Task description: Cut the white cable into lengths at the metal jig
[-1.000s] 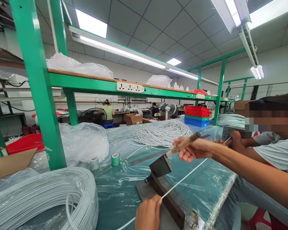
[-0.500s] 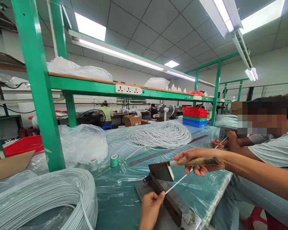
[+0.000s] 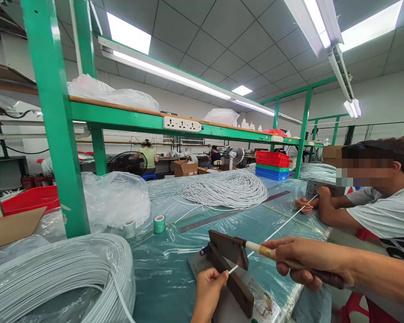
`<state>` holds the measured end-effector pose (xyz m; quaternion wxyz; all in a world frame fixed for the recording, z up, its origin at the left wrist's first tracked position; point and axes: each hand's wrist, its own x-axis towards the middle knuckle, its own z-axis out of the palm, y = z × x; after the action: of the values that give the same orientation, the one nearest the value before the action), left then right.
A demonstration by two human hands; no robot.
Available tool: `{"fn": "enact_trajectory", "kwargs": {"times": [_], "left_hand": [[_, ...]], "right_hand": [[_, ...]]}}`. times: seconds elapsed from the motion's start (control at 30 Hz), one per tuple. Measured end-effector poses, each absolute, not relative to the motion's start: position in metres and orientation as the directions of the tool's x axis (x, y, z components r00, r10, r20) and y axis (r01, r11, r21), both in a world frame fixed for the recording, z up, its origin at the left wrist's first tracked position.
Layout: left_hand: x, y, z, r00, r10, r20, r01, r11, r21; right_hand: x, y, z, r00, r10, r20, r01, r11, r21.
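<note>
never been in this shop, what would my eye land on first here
Front and centre, the right hand grips the handle of a lever cutter whose blade is lowered, while the left hand pinches a white cable fed under it. A big coil of white cable fills the lower left, beside a bright green frame post.

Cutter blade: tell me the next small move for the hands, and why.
Probably lift the handle with the right hand, then slide the white cord forward with the left hand. The cutter blade is down on the base, and the left hand pinches the cord's end right at it.
</note>
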<state>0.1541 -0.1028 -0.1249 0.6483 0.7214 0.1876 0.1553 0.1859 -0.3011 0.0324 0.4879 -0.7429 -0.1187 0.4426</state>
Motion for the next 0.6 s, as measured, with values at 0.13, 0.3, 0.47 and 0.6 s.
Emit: {"fn": "enact_trajectory", "kwargs": {"times": [0.13, 0.3, 0.47, 0.6], "left_hand": [[0.159, -0.1, -0.135, 0.872, 0.483, -0.073, 0.113, -0.055, 0.992], [0.162, -0.096, -0.142, 0.869, 0.481, -0.113, 0.144, -0.028, 0.989], [0.161, -0.095, -0.139, 0.871, 0.475, -0.124, 0.148, -0.012, 0.989], [0.161, -0.095, -0.134, 0.865, 0.477, -0.157, 0.168, 0.019, 0.986]], "right_hand": [[0.184, -0.302, 0.02, 0.584, 0.602, -0.545, -0.258, -0.499, -0.827], [0.183, -0.308, 0.004, 0.591, 0.606, -0.533, -0.274, -0.47, -0.839], [0.182, -0.311, -0.003, 0.594, 0.616, -0.517, -0.231, -0.485, -0.843], [0.181, -0.312, -0.005, 0.554, 0.696, -0.457, -0.131, -0.468, -0.874]]}}
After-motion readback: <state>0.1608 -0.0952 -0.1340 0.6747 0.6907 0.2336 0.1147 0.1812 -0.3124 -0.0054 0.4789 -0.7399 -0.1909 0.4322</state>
